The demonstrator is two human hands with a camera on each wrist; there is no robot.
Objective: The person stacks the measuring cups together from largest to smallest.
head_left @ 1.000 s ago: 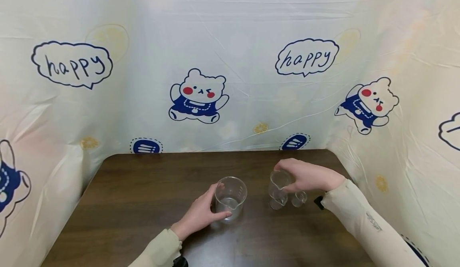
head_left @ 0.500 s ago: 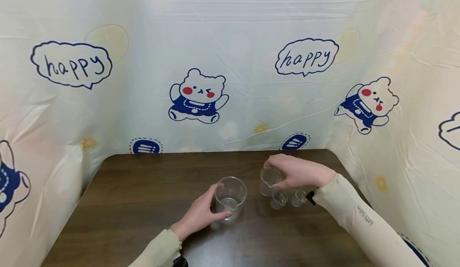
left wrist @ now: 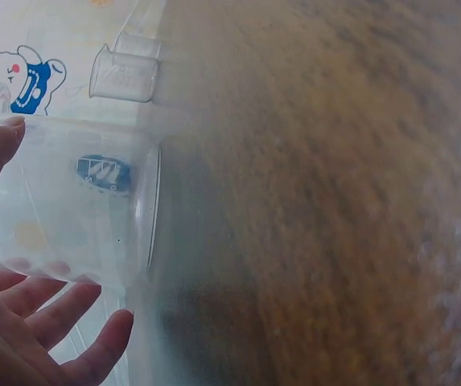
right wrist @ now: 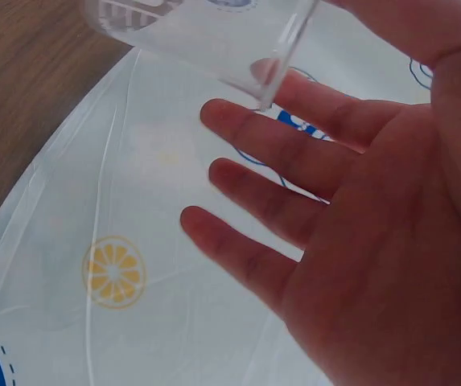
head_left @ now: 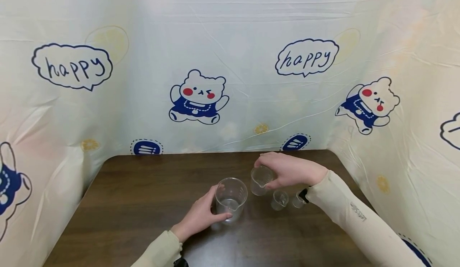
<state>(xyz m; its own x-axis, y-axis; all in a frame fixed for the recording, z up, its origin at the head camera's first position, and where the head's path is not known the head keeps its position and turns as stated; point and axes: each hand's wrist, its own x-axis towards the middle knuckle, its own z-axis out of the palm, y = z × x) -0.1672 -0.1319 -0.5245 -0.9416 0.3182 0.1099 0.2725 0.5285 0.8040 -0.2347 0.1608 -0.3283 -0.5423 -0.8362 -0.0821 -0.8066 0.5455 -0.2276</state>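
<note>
My left hand [head_left: 203, 213] grips a large clear beaker [head_left: 238, 193] from its left side, thumb at the front and fingers behind; in the left wrist view the beaker [left wrist: 69, 201] stands on the table. With thumb and fingertips, my right hand [head_left: 292, 169] holds a medium clear beaker [head_left: 259, 181] near its rim, right of and slightly behind the large one. In the right wrist view this beaker [right wrist: 206, 40] is pinched while the other fingers extend loosely. Whether its base touches the table I cannot tell.
A small beaker [head_left: 279, 200] stands on the brown table [head_left: 151, 187], right of the large one. Beside it, an even smaller beaker [head_left: 298, 200] is partly hidden by the right wrist's black strap. A printed curtain [head_left: 244, 59] encloses the table's back and sides.
My right hand has carried the medium beaker leftward, from behind the small beakers to closer to the large one. My left hand and the large beaker have stayed in place.
</note>
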